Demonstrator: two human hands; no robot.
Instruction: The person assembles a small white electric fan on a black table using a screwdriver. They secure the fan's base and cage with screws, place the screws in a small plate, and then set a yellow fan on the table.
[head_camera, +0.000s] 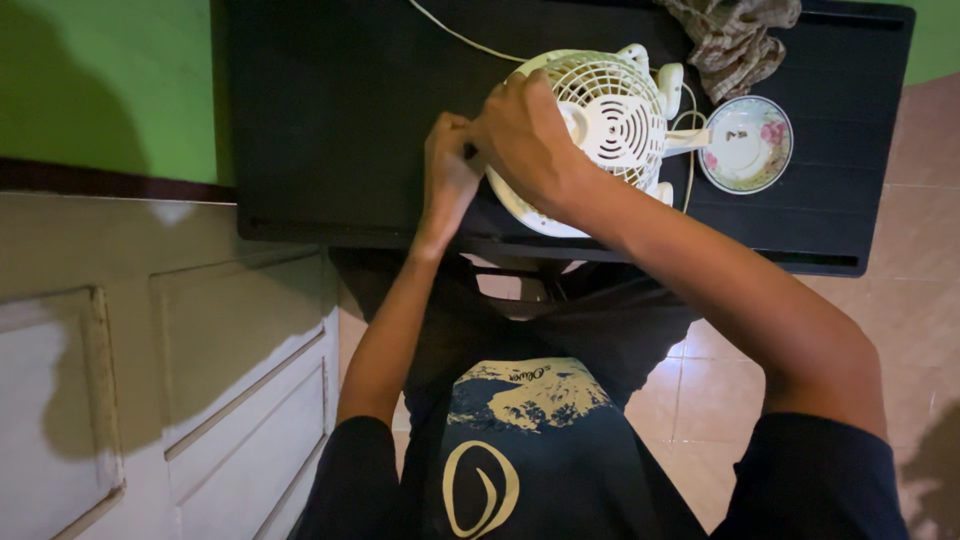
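Fingers of right hand (525, 135) clamped on fan (600, 130) rim; left hand (450, 165) pinched beside.

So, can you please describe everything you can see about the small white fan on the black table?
The small fan looks like cream-white plastic. It lies flat on the black table, its round slotted grille facing up, with a solid hub at the centre. A white cord runs off from it. The right hand covers its left edge; the left hand pinches something dark at the rim. A flowered saucer sits beside it.
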